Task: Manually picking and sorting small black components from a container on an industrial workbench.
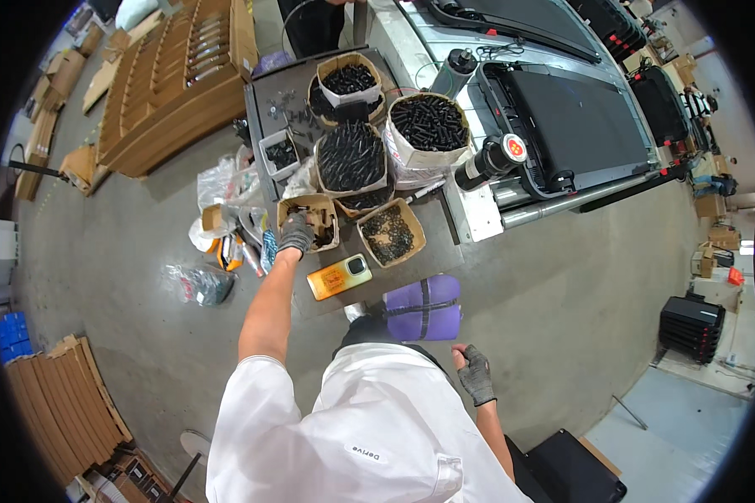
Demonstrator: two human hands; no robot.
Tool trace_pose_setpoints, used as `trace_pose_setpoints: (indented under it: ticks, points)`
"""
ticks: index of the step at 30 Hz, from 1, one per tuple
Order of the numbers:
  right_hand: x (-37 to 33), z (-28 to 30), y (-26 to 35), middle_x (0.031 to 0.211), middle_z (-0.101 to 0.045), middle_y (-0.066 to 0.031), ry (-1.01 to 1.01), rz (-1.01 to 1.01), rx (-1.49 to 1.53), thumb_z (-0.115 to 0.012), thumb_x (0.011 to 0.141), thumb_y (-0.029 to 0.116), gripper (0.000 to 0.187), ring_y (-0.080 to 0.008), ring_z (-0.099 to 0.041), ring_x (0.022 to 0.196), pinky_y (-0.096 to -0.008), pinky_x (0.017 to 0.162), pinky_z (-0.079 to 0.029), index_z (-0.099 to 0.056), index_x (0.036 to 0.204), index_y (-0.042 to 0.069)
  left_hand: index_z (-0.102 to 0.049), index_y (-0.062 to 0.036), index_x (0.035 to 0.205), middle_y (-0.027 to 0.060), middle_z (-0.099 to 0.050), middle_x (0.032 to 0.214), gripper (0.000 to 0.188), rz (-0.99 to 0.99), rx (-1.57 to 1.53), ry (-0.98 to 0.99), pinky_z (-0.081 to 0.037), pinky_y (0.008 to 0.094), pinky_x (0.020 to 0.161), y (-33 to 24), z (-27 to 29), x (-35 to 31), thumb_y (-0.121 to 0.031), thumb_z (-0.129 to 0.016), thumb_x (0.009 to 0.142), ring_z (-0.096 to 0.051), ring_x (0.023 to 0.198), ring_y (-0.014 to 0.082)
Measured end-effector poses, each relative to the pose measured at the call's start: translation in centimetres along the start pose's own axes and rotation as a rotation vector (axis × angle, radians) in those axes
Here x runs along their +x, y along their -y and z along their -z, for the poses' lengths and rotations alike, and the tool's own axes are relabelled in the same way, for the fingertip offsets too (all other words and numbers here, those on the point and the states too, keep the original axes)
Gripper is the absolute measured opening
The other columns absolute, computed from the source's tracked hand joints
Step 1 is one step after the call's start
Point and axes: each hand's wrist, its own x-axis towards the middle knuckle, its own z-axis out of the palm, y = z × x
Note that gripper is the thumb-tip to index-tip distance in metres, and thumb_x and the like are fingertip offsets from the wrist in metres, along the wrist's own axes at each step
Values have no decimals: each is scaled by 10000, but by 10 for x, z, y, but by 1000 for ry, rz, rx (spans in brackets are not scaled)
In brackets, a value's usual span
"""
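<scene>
A head-worn fisheye looks down over the table [436, 223].

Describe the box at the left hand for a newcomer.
Find the dark table. Near its front edge lies an orange-yellow phone; just behind, slightly left, is a small open cardboard box. Unlike its neighbours, it has the gloved left hand over it.

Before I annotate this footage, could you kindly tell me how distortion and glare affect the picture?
Head view: fisheye distortion curves the cardboard stack at lower left; head view again: bright glints line the metal tube at right.
</scene>
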Motion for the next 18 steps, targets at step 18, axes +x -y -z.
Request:
trace_pose_setpoints:
  ticks: [18]
  points:
    - [-50,19,-90,951,-680,-140,-27,-235,-30,-565,915,233,227,-264,-659,884,-349,774,-500,-653,1012,48,-578,-121,1213,197,-548,1252,383,-272,547,434,-457,439,964,-20,6,21,-138,-531,834,-555,1134,377]
